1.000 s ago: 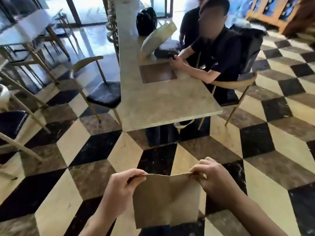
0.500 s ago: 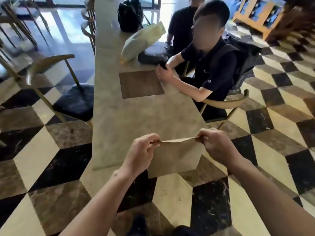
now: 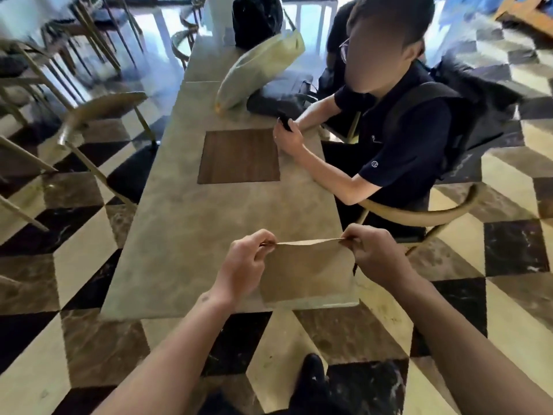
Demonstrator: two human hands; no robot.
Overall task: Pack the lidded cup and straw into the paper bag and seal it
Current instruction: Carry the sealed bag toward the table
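Both hands hold a flat brown paper bag (image 3: 308, 274) up by its top edge above the near end of the table (image 3: 209, 235). The left hand (image 3: 244, 265) pinches the top left corner, its fingers (image 3: 263, 239) curled round the paper; the right hand (image 3: 374, 256) pinches the top right corner in the same way, fingers (image 3: 356, 235) curled over the edge. The bag hangs down between the two sets of fingers, its mouth showing only a thin slit along the stretched top edge. No cup or straw is in view. Beyond the fingers, a dark wooden square (image 3: 239, 155) is set into the table top. Farther off lie a pale yellow bag (image 3: 257, 70) and a dark bag (image 3: 278, 94) touching it. To the right of the fingers a seated person (image 3: 398, 130) in a dark shirt holds a phone (image 3: 285, 121).
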